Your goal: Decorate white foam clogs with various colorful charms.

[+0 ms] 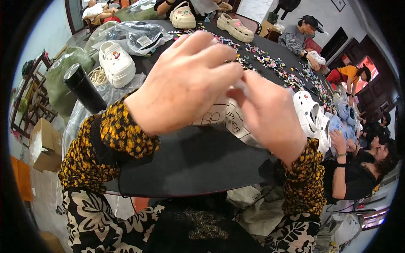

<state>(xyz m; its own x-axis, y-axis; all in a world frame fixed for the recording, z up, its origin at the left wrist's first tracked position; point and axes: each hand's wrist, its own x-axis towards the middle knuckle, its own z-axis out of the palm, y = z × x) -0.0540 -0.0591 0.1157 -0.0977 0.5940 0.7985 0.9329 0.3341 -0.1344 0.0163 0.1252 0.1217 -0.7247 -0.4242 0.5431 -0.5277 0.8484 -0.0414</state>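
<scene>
Above the near part of the black table [185,160], my left hand [190,80] and my right hand [272,111] meet at the fingertips. Both are closed in a pinch, slightly blurred. A small whitish, translucent bit shows between them; its kind is hidden by my fingers. Directly behind and below the hands is a whitish plastic bag [238,123] with dark handwriting, partly covered. To the right of my right hand are white clogs [307,111]. A white clog [117,67] with a small charm on it stands left of my left hand.
A black cylindrical bottle [84,88] and clear plastic bags [130,36] lie at the left. Small colourful shoe charms [274,63] spread across the table's far side. Cream clogs [235,28] stand beyond. Co-workers sit along the right side, one handling light-blue clogs [344,124].
</scene>
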